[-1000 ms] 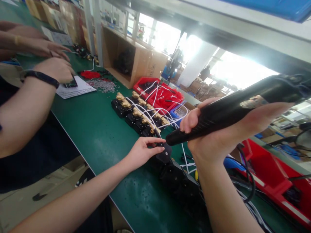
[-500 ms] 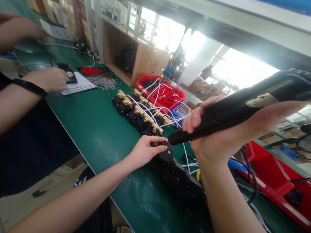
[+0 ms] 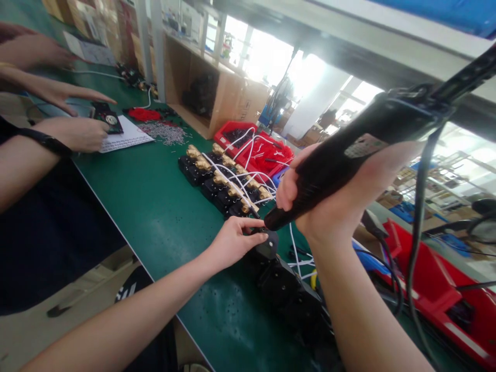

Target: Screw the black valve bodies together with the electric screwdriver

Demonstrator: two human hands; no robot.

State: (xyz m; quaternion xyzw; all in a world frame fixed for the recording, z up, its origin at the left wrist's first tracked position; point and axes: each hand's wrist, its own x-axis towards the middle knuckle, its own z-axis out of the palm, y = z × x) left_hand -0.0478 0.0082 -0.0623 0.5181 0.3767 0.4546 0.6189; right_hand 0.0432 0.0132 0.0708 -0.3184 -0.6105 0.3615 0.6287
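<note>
My right hand is wrapped round a black electric screwdriver, tilted with its nose down to the left and a cable at its upper end. That nose meets the fingertips of my left hand, over a black plastic housing. Left thumb and fingers are closed at the housing's top edge; whether they also hold a screw there is hidden. More black housings continue in a row toward me. Beyond my left hand stand black units with brass valve bodies and white cables.
Red bins with red parts stand behind the brass units, near a cardboard box. At left, another person's hands work at a black part on white paper. A larger red bin lies to the right.
The screwdriver and my right hand have swung left and more upright, bringing the cable into view. My left hand stays at the housing. A co-worker's other hand has reached over the black part.
</note>
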